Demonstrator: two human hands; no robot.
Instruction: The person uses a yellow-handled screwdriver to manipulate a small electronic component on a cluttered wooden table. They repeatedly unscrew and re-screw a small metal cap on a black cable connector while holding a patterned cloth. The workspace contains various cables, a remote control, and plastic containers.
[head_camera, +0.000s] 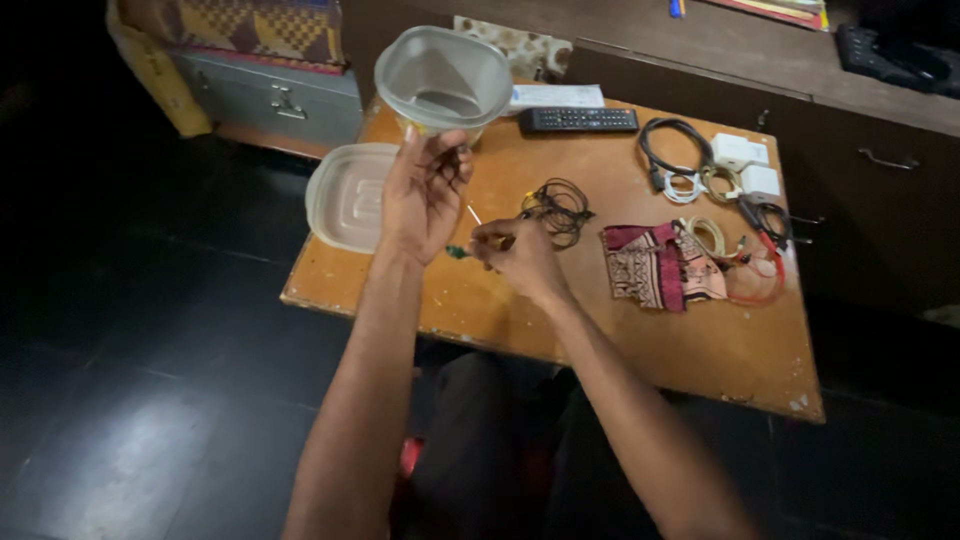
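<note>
My left hand (425, 190) holds a clear plastic container (443, 80) up above the wooden table (620, 330), tilted with its opening toward me. My right hand (515, 255) rests low on the table, its fingers pinched on a small thin item with a green end (457, 252); a thin white stick (473, 214) shows just above it. A tangle of thin black wire (557, 208) lies right beside my right hand. The container's clear lid (345, 195) sits on the table's left corner, under my left wrist.
A black remote (578, 120) and a paper lie at the table's far edge. Coiled black and white cables, white chargers (740, 152), a patterned cloth pouch (660, 265) and a red cable (765, 285) fill the right side. A grey metal box (270, 100) stands behind.
</note>
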